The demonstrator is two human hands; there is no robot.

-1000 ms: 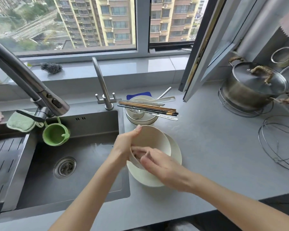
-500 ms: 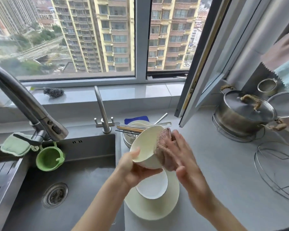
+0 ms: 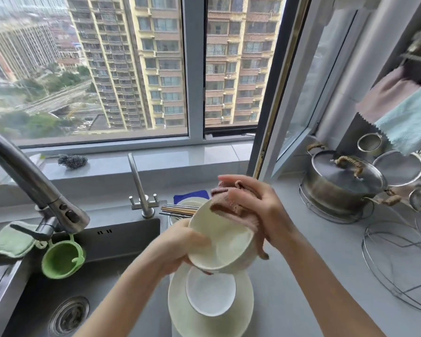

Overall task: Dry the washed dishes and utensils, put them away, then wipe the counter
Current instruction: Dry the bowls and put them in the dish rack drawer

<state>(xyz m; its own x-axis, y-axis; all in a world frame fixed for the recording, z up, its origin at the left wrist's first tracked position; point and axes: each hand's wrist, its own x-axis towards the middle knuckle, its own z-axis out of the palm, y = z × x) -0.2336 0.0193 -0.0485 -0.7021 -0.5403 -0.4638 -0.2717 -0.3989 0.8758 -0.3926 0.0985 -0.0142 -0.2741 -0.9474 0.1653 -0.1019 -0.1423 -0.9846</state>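
My left hand (image 3: 180, 246) grips a cream bowl (image 3: 220, 242) by its left rim, lifted and tilted above the counter. Against the bowl's outer right side my right hand (image 3: 260, 207) holds a pink cloth (image 3: 229, 203), which drapes over the rim and down the wall. Directly below, a small white plate (image 3: 210, 290) lies on a larger cream plate (image 3: 209, 322). Behind the bowl, chopsticks (image 3: 178, 210) and metal utensils rest across another bowl, mostly hidden.
The steel sink (image 3: 66, 288) with its faucet (image 3: 32, 181) and a green cup (image 3: 62, 261) lies to the left. A lidded steel pot (image 3: 343, 183), strainers (image 3: 399, 166) and wire racks (image 3: 399, 261) stand on the grey counter (image 3: 314, 276) at right. An open window frame (image 3: 272, 117) juts inward.
The bowl has been lifted off the plates and turned on its side. My right hand, earlier inside the bowl, now wipes the outer wall and rim with the cloth. The camera tilted up.
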